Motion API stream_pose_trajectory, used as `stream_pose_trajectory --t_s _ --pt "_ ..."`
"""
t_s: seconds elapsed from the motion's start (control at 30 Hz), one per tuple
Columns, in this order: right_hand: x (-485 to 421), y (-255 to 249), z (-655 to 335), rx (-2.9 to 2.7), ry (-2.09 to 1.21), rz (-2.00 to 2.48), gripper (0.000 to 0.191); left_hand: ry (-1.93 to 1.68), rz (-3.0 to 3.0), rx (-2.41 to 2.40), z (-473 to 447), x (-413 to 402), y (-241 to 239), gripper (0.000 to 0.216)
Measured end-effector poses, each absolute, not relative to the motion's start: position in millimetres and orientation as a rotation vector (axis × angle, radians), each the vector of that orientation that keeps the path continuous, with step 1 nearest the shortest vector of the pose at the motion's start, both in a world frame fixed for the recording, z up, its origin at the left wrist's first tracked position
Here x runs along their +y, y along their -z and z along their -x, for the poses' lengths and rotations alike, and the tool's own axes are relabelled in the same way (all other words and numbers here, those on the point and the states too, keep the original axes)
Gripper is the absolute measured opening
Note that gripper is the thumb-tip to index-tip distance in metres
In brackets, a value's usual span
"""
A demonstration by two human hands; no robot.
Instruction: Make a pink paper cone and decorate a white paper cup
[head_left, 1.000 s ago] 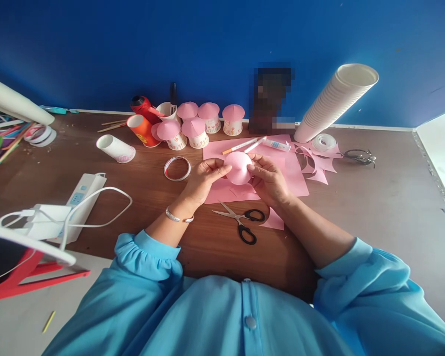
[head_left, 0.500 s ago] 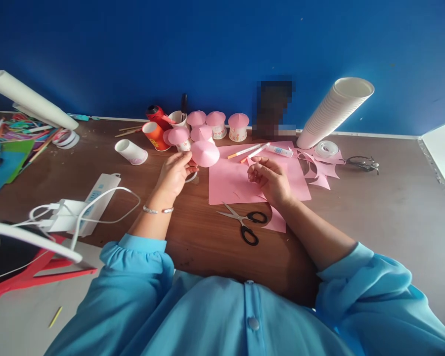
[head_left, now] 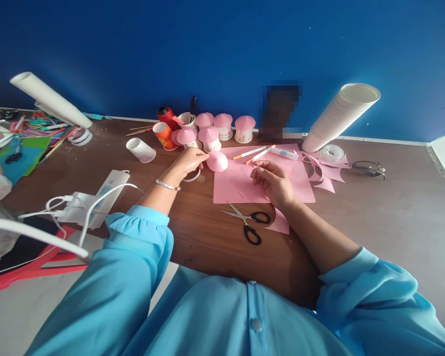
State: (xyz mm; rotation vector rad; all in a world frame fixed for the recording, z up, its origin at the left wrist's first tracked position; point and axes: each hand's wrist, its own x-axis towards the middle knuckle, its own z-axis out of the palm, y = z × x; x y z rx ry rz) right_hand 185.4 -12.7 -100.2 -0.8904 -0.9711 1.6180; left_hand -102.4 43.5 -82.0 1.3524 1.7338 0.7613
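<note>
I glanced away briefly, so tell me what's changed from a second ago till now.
The loose pink cone moved left, toward the capped cups. The right hand let go of it; the left hand kept its grip on the edge and now partly hides the tape ring. The scissors and pink sheet stayed put.

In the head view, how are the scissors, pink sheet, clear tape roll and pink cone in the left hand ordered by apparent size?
1. Pink sheet
2. Scissors
3. Pink cone and clear tape roll: too alike to rank.
</note>
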Motion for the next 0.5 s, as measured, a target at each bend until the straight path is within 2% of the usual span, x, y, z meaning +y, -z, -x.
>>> stream_pose_trajectory --t_s 0.17,0.3,0.5 --pt "-12.6 101.2 -184.0 -0.967 -1.629 0.892 0.03 -0.777 -1.509 1.847 116.8 27.6 69.2 0.013" --pt "-12.8 103.3 -182.7 -0.966 -1.615 0.913 0.03 -0.706 -1.844 1.92 110.7 10.4 65.6 0.028" --pt "-13.8 102.2 -183.5 -0.978 -1.607 0.919 0.034 -0.603 -2.262 1.733 82.2 7.0 78.2 0.049"
